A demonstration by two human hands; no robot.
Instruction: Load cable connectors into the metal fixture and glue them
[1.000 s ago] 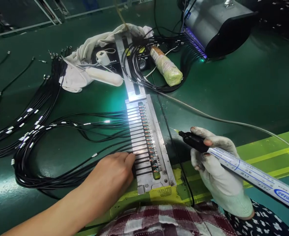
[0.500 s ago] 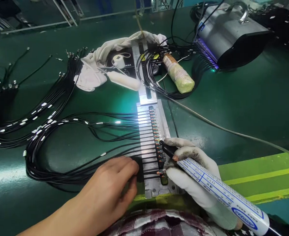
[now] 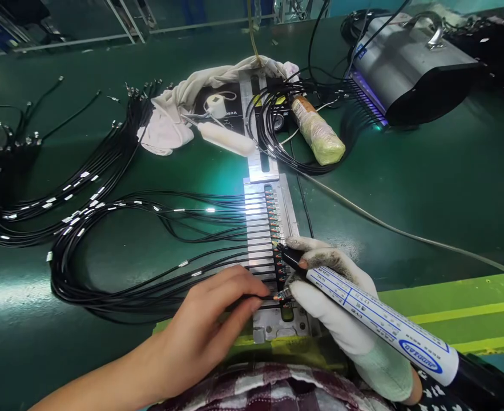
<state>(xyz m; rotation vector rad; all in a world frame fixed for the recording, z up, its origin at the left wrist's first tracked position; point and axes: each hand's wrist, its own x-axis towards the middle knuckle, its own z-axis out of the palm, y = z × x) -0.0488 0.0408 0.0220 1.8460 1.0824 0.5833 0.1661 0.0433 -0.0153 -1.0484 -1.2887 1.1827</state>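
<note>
Leftward, a looped bundle of thin, glossy, white-tagged black cables (image 3: 59,282) leads right to the bare left hand (image 3: 213,319). Compared with half a second earlier, that hand has shifted right, onto the slotted, flat grey metal plate (image 3: 260,319); its thumb and forefinger now pinch one slim, orange-and-silver-ended black cable (image 3: 277,297), so the work appears centred on this single piece. The cable lies over the plate's near part, its long axis left to right, its end pointing right. Beside that end, the white-gloved, grey-stained right hand (image 3: 329,313) curls its fingers round a white, blue-lettered, black-nosed cylindrical bottle (image 3: 380,319), pointing left and far; whether the lower fingertips also grip the cable cannot be told.
</note>
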